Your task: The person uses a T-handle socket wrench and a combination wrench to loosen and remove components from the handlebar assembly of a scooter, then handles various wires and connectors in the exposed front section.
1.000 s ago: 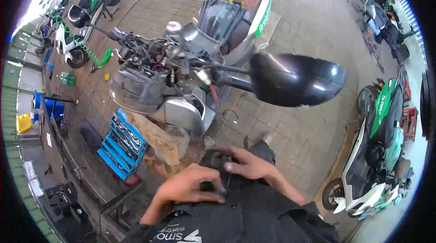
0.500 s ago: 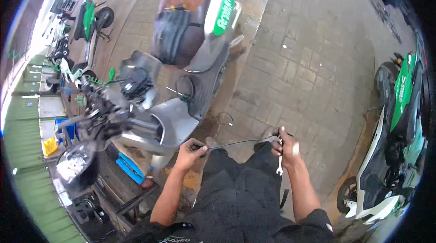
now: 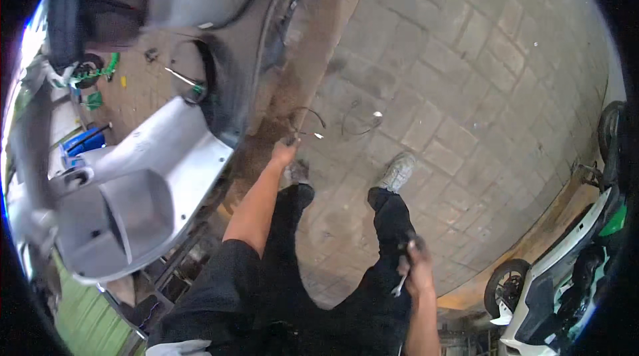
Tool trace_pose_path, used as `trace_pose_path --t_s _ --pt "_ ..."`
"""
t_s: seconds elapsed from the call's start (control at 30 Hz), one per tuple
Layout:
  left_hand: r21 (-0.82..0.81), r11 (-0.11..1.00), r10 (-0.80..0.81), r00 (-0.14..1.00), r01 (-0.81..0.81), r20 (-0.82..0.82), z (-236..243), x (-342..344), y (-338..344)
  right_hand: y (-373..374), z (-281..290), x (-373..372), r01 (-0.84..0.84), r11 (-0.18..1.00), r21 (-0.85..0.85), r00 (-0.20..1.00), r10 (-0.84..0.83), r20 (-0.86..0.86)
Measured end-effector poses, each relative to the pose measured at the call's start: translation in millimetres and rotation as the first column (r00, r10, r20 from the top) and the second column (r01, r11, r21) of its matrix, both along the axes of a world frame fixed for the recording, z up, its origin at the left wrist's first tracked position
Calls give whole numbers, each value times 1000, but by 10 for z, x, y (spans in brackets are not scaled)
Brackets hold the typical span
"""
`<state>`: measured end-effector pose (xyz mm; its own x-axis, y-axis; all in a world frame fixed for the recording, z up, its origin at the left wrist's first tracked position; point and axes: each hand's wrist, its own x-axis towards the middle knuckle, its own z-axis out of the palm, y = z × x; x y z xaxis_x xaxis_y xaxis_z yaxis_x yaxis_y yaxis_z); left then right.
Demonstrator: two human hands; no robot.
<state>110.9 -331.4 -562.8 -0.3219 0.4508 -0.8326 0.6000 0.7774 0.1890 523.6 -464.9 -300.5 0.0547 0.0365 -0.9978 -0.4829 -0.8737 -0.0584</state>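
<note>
My left hand [image 3: 286, 151] reaches forward beside the scooter, closed at the near end of a thin black cable [image 3: 314, 112]. That cable curves away over the floor; a small white tip [image 3: 319, 135] shows near it. Further right, a second dark cable loop [image 3: 359, 131] with a white end lies on the paving. Low on the right, by my thigh, my right hand [image 3: 418, 268] is closed around a silver open-end wrench [image 3: 398, 287], its jaw pointing down. Something dark shows at the fingertips of that hand, too blurred to name.
A grey scooter [image 3: 133, 223] fills the left side, with a thin pale rod [image 3: 183, 77] and a black loop on its footboard. Another scooter [image 3: 566, 276], white and black, stands at the lower right. My shoes [image 3: 399, 171] are on the brick paving [image 3: 439, 123].
The cable stretched between my hands is no longer so; my right hand has dropped back with the wrench. My left hand has reached forward and down. The view has swung nearer the floor.
</note>
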Motion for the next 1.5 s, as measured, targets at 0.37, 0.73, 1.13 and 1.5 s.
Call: trace_pose_path --t_s 0.37,0.73,1.13,1.5 --pt "-63 919 348 878 -388 -329 -1954 -67 -377 -82 -239 292 718 689 -98 558 -653 -512" --pt "54 991 124 992 -126 39 718 698 -560 -31 -311 -316 306 952 -30 874 -293 -388" --pt "62 913 -393 830 402 396 5037 1177 -1041 862 1483 -716 378 903 207 789 -197 -582" --pt "405 903 -203 973 141 112 6965 -248 -1481 1061 3871 -152 -388 429 816 864 477 160"
